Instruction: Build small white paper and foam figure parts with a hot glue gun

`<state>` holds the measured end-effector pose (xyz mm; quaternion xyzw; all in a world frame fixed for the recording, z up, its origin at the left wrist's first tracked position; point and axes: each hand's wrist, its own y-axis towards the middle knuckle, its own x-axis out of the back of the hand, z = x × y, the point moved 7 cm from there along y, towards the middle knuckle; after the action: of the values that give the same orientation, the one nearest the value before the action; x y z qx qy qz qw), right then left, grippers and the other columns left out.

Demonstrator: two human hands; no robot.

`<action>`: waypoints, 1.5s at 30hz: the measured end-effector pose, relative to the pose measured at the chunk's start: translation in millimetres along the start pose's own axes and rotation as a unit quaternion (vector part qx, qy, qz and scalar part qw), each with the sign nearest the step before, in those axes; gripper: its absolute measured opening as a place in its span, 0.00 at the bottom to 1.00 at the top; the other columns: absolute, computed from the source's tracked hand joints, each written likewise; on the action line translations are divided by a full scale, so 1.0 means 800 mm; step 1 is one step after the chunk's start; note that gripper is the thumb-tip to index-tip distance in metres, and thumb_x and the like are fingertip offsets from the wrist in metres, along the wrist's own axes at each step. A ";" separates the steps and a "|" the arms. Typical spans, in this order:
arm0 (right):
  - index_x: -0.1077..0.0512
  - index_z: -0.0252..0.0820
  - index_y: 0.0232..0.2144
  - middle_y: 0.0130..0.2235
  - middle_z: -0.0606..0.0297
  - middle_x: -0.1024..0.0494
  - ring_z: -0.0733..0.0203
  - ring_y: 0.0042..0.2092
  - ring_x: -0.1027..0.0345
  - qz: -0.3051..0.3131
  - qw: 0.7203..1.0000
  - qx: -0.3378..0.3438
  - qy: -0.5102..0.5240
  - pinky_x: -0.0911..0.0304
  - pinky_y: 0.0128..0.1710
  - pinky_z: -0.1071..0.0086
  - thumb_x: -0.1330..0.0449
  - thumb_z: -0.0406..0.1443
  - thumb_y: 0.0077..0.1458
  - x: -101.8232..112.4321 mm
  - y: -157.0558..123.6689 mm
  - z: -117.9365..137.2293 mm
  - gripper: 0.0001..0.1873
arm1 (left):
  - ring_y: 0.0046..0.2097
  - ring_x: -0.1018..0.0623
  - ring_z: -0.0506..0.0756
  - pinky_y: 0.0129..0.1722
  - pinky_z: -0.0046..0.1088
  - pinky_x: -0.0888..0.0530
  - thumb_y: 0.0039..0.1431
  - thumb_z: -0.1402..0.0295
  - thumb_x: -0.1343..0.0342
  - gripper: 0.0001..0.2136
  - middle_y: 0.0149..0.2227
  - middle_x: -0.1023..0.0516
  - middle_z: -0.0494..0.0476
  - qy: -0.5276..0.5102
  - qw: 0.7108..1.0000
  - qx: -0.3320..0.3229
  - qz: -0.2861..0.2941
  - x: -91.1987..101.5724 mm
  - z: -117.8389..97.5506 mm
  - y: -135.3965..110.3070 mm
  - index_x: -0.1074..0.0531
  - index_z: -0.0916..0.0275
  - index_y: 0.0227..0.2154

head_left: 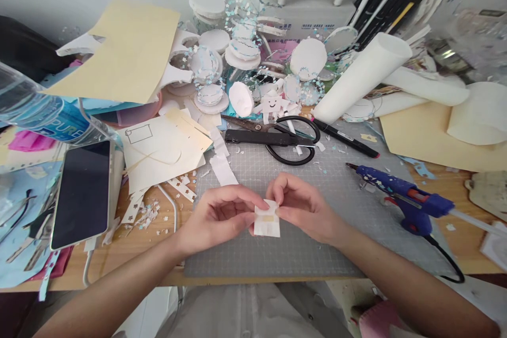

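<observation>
White piece [268, 227] held, scissors [258, 127] beyond, glue gun [404, 188] near

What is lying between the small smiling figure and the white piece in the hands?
In the head view: the scissors, a black-handled tool, then grey mat.

Wooden table [130, 245] carrying a grey gridded cutting mat [257, 259]. Black-handled scissors [258, 127] and a black marker [346, 138] lie on the mat; a blue glue gun [407, 193] lies at its right side. Left of the mat are punched paper strips [137, 205] and small paper scraps [147, 215].
</observation>
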<state>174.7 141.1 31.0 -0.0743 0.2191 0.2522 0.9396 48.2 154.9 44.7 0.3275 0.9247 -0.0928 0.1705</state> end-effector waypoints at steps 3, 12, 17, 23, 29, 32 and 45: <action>0.36 0.43 0.34 0.34 0.68 0.35 0.67 0.34 0.41 0.006 1.000 0.001 0.012 0.44 0.33 0.71 0.40 0.35 0.60 0.001 0.001 -0.002 0.06 | 0.30 0.24 0.45 0.32 0.17 0.25 0.58 0.79 0.42 0.11 0.31 0.22 0.51 0.020 1.000 -0.008 0.004 -0.002 0.000 -0.001 0.20 0.58 0.38; 0.40 0.46 0.37 0.33 0.71 0.38 0.68 0.32 0.45 -0.003 0.998 -0.008 -0.070 0.47 0.31 0.71 0.44 0.36 0.63 -0.003 0.001 0.006 0.06 | 0.31 0.25 0.47 0.34 0.21 0.25 0.57 0.78 0.43 0.07 0.32 0.23 0.53 0.104 0.995 0.001 0.000 -0.001 0.005 -0.003 0.22 0.63 0.36; 0.40 0.44 0.36 0.33 0.70 0.38 0.67 0.33 0.44 -0.032 0.984 -0.003 -0.176 0.46 0.32 0.71 0.45 0.36 0.63 0.002 0.005 0.012 0.05 | 0.30 0.26 0.49 0.33 0.25 0.27 0.56 0.72 0.40 0.04 0.31 0.23 0.55 0.156 0.987 0.026 -0.026 0.000 0.003 0.005 0.24 0.65 0.35; 0.39 0.45 0.38 0.32 0.69 0.36 0.66 0.32 0.41 -0.018 0.956 0.045 -0.291 0.41 0.32 0.70 0.47 0.36 0.63 -0.006 -0.007 0.026 0.03 | 0.32 0.27 0.50 0.35 0.27 0.29 0.57 0.70 0.42 0.07 0.32 0.25 0.54 0.198 0.978 0.042 -0.050 -0.013 -0.011 -0.008 0.28 0.64 0.39; 0.38 0.46 0.44 0.39 0.66 0.30 0.63 0.40 0.35 -0.019 0.897 0.071 -0.437 0.37 0.41 0.68 0.39 0.33 0.55 -0.029 -0.036 0.022 0.15 | 0.33 0.29 0.49 0.37 0.27 0.31 0.62 0.71 0.47 0.14 0.32 0.28 0.48 0.243 0.966 0.063 -0.058 -0.026 -0.013 -0.045 0.42 0.59 0.49; 0.35 0.45 0.39 0.35 0.66 0.28 0.63 0.38 0.34 -0.027 0.871 0.092 -0.481 0.38 0.39 0.68 0.44 0.33 0.61 -0.040 -0.047 0.019 0.03 | 0.34 0.30 0.50 0.39 0.28 0.32 0.64 0.70 0.50 0.14 0.34 0.28 0.49 0.282 0.956 0.054 -0.050 -0.033 -0.010 -0.057 0.43 0.58 0.51; 0.35 0.44 0.37 0.34 0.63 0.26 0.57 0.37 0.33 -0.186 0.804 0.163 -0.540 0.38 0.37 0.64 0.41 0.35 0.57 -0.054 -0.083 0.017 0.06 | 0.37 0.26 0.51 0.38 0.27 0.31 0.67 0.72 0.57 0.13 0.35 0.29 0.51 0.392 0.912 0.008 -0.119 -0.047 0.001 -0.070 0.42 0.57 0.53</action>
<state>180.4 68.1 64.6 0.1889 -0.3042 0.0327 0.9331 39.9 89.9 61.7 0.2263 0.9487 0.0163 -0.2202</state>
